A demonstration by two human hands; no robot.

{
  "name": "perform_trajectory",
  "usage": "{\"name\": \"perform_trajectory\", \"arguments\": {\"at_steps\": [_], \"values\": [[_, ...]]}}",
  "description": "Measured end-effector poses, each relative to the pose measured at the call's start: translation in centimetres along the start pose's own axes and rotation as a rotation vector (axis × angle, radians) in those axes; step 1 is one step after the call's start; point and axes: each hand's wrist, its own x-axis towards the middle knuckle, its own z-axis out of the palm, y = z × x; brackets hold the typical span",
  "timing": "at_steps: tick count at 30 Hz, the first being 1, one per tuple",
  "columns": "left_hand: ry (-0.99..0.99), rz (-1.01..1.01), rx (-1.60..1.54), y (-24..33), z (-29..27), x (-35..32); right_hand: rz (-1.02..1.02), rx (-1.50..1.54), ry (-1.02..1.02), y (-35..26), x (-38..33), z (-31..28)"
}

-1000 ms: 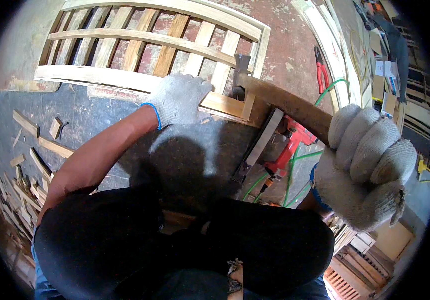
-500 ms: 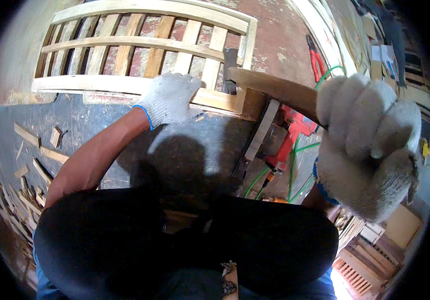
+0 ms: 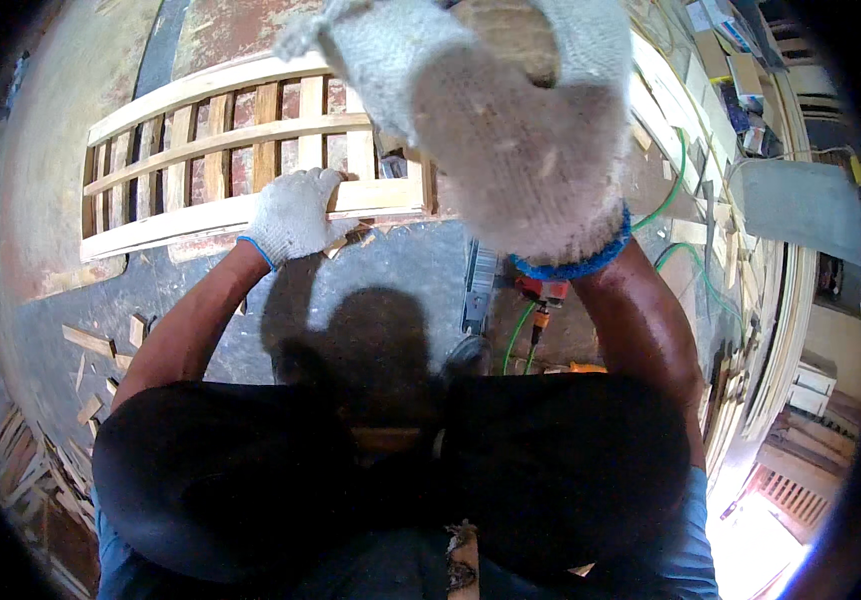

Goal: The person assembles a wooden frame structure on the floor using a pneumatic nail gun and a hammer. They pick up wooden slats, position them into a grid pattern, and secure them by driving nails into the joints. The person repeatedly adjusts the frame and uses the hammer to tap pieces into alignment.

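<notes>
A slatted wooden frame (image 3: 380,196) lies flat on the floor ahead of me. My left hand (image 3: 297,212), in a white knitted glove with a blue cuff, grips its near rail, fingers curled over the wood. Close to the camera is my right hand (image 3: 525,150), gloved the same way and raised over the frame's right end. It is closed around a hammer, whose round wooden handle end (image 3: 508,38) shows between thumb and fingers. The hand hides most of the hammer and the frame's far right corner.
Right of centre on the floor lies a red and grey nail gun (image 3: 476,290), partly behind my right wrist, with a green air hose (image 3: 670,190). Wood offcuts (image 3: 88,340) are scattered at the left. Long pale boards (image 3: 655,110) lie at the upper right.
My right hand has swung up and leftward with the hammer, from the right side to above the frame's right end. The view has shifted; my left hand still grips the near rail.
</notes>
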Motion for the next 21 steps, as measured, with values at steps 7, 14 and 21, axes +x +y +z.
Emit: {"name": "perform_trajectory", "arguments": {"at_steps": [7, 14, 21], "values": [[-0.235, -0.081, 0.188, 5.7, -5.5, 1.1, -0.073, -0.105, -0.027, 0.4, 0.5, 1.1], [0.007, -0.016, 0.1, 2.2, -2.0, -0.1, -0.208, -0.204, -0.074, 0.2, 2.5, 3.3], [-0.134, -0.102, 0.125, 4.7, -4.8, 0.9, -0.162, -0.207, 0.008, 0.1, 2.6, 4.1]]}}
